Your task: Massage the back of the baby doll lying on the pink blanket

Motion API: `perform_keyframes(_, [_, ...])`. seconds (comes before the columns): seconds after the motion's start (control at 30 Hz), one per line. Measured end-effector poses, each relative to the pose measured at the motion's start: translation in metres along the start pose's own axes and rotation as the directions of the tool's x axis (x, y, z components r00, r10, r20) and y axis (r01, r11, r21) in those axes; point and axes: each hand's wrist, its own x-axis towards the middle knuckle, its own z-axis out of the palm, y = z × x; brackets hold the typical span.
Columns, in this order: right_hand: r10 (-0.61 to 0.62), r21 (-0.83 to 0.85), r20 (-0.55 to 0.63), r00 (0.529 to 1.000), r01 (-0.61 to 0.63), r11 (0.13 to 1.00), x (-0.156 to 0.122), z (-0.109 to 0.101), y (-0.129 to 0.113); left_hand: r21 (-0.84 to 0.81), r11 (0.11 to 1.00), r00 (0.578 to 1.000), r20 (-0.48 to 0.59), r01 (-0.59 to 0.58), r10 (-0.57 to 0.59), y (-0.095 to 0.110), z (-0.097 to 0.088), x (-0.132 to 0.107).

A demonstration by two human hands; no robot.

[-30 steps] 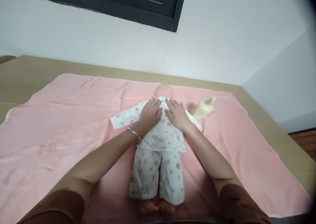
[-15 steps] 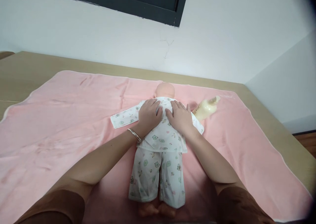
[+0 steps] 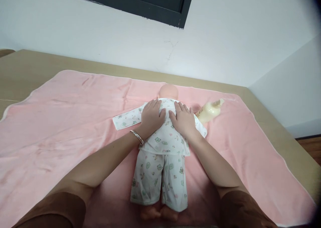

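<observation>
— Starting leftward on the pink blanket, how is the left hand laid?
— Flat, fingers open, nothing gripped, on the doll, whose head lies just beyond the fingertips.
— And the right hand?
— Likewise open, thumbs almost touching. Even pressure is probably best applied outward, so the top is not bunched; the bottle past the little finger is best avoided.

Your doll has a smooth, vinyl-looking head and feet with a faint sheen. Its pyjamas are thin printed cloth, matt and softly creased. The pink blanket spread all round it is plush, napped fleece, with brush marks showing at nine o'clock. At two o'clock from the doll, the cream feeding bottle looks like glossy plastic. The bangle on your left wrist is polished metal. The table is matt, wood-look board.
</observation>
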Motion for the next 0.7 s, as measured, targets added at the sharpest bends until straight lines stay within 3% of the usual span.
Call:
perform_keyframes(0.2, [-0.010, -0.001, -0.012, 1.000, 0.010, 1.000, 0.000, 0.001, 0.001, -0.049, 0.999, 1.000, -0.015, -0.004, 0.003, -0.004, 0.005, -0.001])
perform_keyframes(0.37, [-0.075, 0.057, -0.024, 0.997, 0.077, 0.995, 0.007, 0.005, 0.008, -0.068, 0.997, 0.998, 0.042, -0.034, 0.037, -0.008, 0.007, 0.003])
perform_keyframes(0.57, [-0.189, 0.151, -0.005, 0.982, 0.187, 0.971, 0.018, 0.005, 0.021, -0.055, 0.988, 0.988, 0.056, -0.142, 0.146, -0.006, 0.002, 0.006])
perform_keyframes(0.7, [-0.180, 0.090, -0.005, 0.984, 0.180, 0.980, 0.009, -0.001, 0.011, -0.085, 0.968, 0.972, -0.002, -0.235, 0.236, -0.003, -0.004, 0.004])
